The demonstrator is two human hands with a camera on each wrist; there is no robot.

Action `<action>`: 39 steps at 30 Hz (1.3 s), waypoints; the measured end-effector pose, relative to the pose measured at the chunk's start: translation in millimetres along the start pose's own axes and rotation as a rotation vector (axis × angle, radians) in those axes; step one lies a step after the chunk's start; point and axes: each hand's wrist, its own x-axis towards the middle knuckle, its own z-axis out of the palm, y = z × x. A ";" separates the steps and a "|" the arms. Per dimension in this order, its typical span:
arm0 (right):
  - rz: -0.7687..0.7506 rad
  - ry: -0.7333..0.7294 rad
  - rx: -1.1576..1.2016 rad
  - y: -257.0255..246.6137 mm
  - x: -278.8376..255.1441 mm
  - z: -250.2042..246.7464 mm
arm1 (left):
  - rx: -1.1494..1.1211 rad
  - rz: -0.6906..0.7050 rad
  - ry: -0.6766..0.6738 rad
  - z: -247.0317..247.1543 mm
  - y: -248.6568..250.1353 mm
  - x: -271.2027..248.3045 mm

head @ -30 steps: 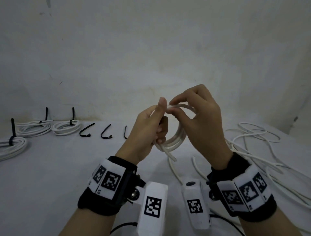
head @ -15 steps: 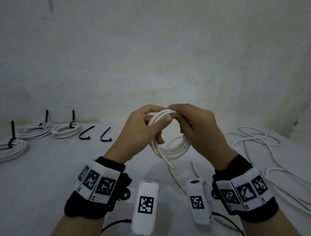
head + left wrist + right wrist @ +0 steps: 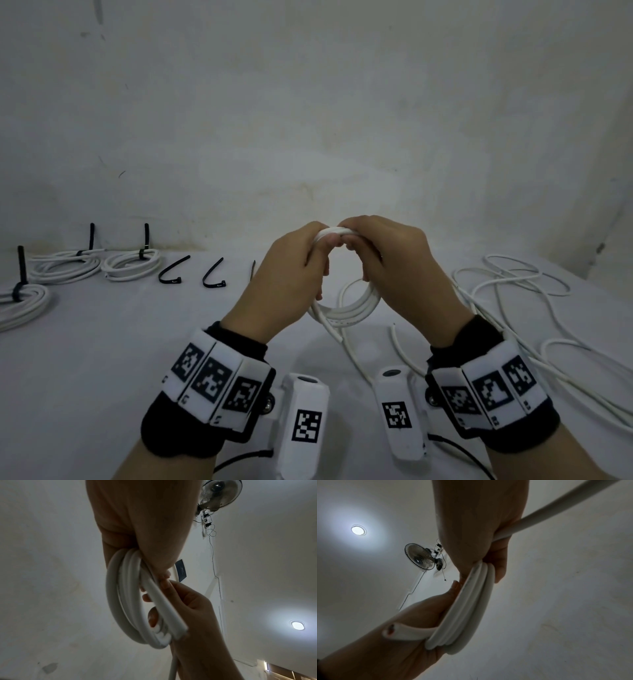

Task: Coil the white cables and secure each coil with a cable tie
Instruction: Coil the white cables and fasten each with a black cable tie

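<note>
I hold a small coil of white cable upright above the table, both hands gripping its top side by side. My left hand wraps the upper left of the loop and my right hand the upper right. The coil has about three turns. Its cut end sticks out at the lower left, and a loose tail runs down to the table. The left wrist view shows the coil running from my left hand to my right hand. The right wrist view shows the same coil and bare cut end.
Three tied coils lie at the far left, each with a black tie standing up. Two loose black cable ties lie beside them, a third partly behind my left hand. Tangled white cables cover the right side.
Both hands came down and together. The right hand, which pinched a turn of cable above the coil, has laid it on and now grips the coil's top beside the left.
</note>
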 end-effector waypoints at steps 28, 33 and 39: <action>0.295 -0.323 0.123 17.6 -4.6 -18.5 | -0.425 -0.342 0.560 -17.8 -13.1 11.4; 0.250 -0.387 0.047 21.2 -3.6 -23.5 | -0.554 -0.405 0.619 -29.4 -19.3 12.9; 0.112 -0.348 -0.095 29.5 -4.4 -30.2 | -0.665 -0.469 0.657 -35.7 -21.1 15.7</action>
